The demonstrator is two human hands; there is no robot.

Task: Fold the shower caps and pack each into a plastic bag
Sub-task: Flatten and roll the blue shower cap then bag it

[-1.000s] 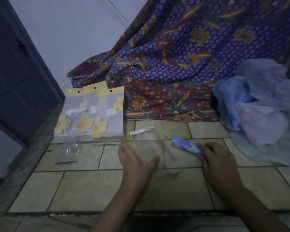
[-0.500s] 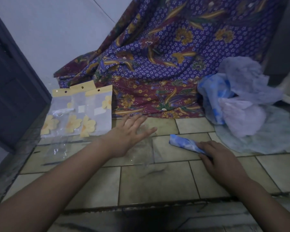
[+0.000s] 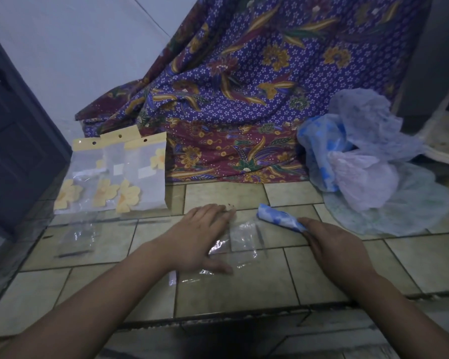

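Observation:
A folded blue shower cap (image 3: 278,220) lies rolled on the tiled floor, and my right hand (image 3: 333,248) grips its near end. My left hand (image 3: 196,238) rests flat with straight fingers on a clear plastic bag (image 3: 241,242) lying on the tiles between both hands. Three packed bags with yellow headers and flower prints (image 3: 114,174) lean in a row at the back left. A pile of loose shower caps (image 3: 366,161), blue, lilac and pale green, sits at the right.
A purple and maroon batik cloth (image 3: 244,99) drapes down the back wall onto the floor. A dark door (image 3: 13,141) stands at the left. Another clear bag (image 3: 75,237) lies flat on the tiles at the left. A step edge (image 3: 218,322) runs along the near side.
My left hand has slid back toward me over the clear bag, which now lies crumpled between the hands. My right hand stays on the rolled blue cap.

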